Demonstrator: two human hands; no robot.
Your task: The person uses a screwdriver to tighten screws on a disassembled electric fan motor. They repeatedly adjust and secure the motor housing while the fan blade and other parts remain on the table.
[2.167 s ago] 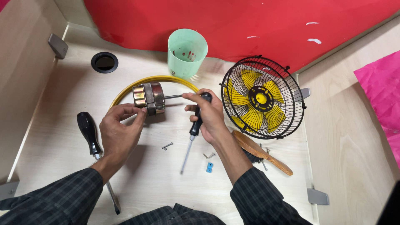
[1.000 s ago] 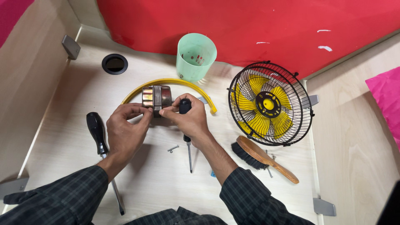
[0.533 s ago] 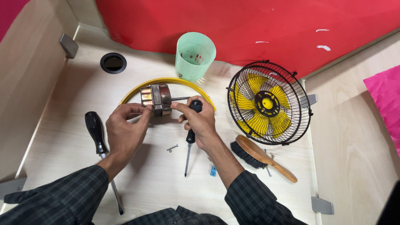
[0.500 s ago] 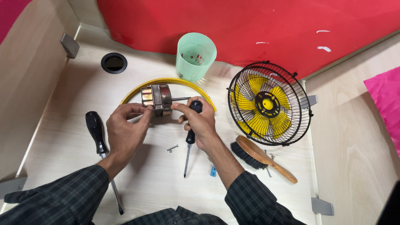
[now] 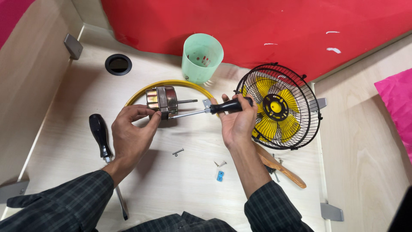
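Note:
My left hand [image 5: 134,131] grips a small metal fan motor [image 5: 162,99] by its lower edge, its shaft pointing right. My right hand [image 5: 236,122] holds a black-handled screwdriver [image 5: 212,108] almost level, with the tip against the motor's right side. A yellow ring [image 5: 171,86] lies on the tabletop behind the motor. Right of my right hand stands a fan with a black wire cage and yellow blades [image 5: 279,111].
A mint green plastic cup [image 5: 201,58] stands at the back by the red wall. A second large screwdriver [image 5: 103,141] lies left. Loose screws [image 5: 178,151], a small blue piece [image 5: 220,175] and a wooden-handled brush [image 5: 281,167] lie near. A round cable hole [image 5: 118,64] is back left.
My right hand has turned the screwdriver from hanging tip-down to nearly level, its tip now at the motor. My left hand still holds the motor.

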